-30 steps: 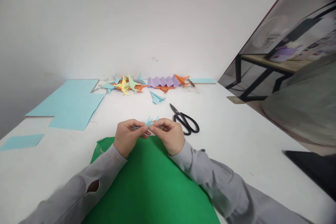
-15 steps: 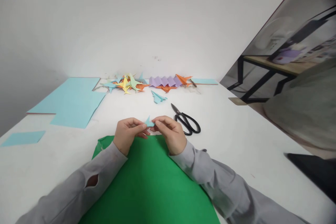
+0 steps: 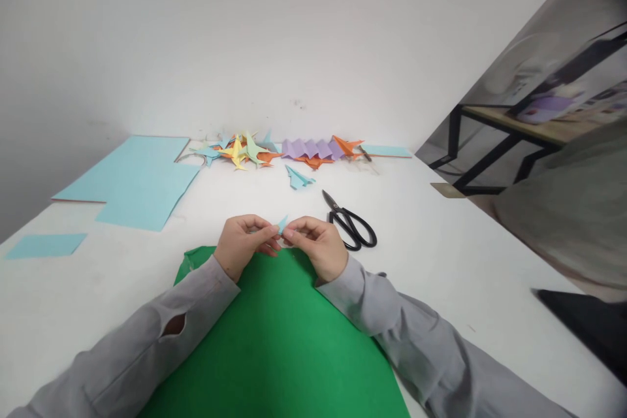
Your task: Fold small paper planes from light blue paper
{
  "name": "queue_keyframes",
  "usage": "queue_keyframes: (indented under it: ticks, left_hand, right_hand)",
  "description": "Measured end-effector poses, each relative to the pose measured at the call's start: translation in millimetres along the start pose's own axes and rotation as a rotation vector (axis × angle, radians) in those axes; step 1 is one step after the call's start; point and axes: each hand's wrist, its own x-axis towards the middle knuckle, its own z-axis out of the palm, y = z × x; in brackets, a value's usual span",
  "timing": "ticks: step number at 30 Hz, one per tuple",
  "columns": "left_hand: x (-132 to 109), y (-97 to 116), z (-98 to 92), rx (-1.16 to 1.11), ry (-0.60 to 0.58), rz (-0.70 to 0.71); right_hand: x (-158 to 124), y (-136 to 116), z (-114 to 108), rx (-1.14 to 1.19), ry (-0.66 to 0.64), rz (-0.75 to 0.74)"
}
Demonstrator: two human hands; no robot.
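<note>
A small folded piece of light blue paper (image 3: 283, 225) is pinched between my two hands, above the far edge of a green sheet (image 3: 279, 339). My left hand (image 3: 245, 241) grips its left side with thumb and fingers closed. From the other side my right hand (image 3: 318, 243) pinches it, the fingertips of both hands almost meeting. Most of the paper is covered by the fingers; only a pointed tip sticks up. Black-handled scissors (image 3: 350, 222) lie just right of my right hand, blades pointing away. Beyond the hands rests a folded blue paper plane (image 3: 299, 177).
Along the wall lie several folded paper figures (image 3: 240, 151) and a purple pleated strip (image 3: 313, 149). Large blue sheets (image 3: 142, 176) and a smaller blue piece (image 3: 46, 245) are on the left. A dark flat object (image 3: 582, 320) sits at the right edge, near a person's clothing (image 3: 563, 209).
My hands have drawn slightly closer together, and less of the blue paper shows between them. Its tip now leans to the right. The view has shifted a little.
</note>
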Motion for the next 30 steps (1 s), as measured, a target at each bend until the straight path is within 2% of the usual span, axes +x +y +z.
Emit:
queue_keyframes:
  ticks: [5,10,20,30]
  left_hand:
    - [0.0,-0.5,2.7,0.032,0.017,0.005]
    - [-1.1,2.1,5.7,0.107,0.062,0.083]
    - [0.3,-0.5,4.6,0.101,0.041,0.099]
    - [0.7,-1.0,1.5,0.072,0.003,0.079]
  right_hand:
    - [0.5,6.4,0.7,0.094,0.028,0.049]
    - [0.9,8.3,2.5,0.17,0.052,0.105]
    - [1.4,11.2,1.7,0.169,0.022,0.083]
    - [-0.4,2.7,0.7,-0.003,-0.024,0.02]
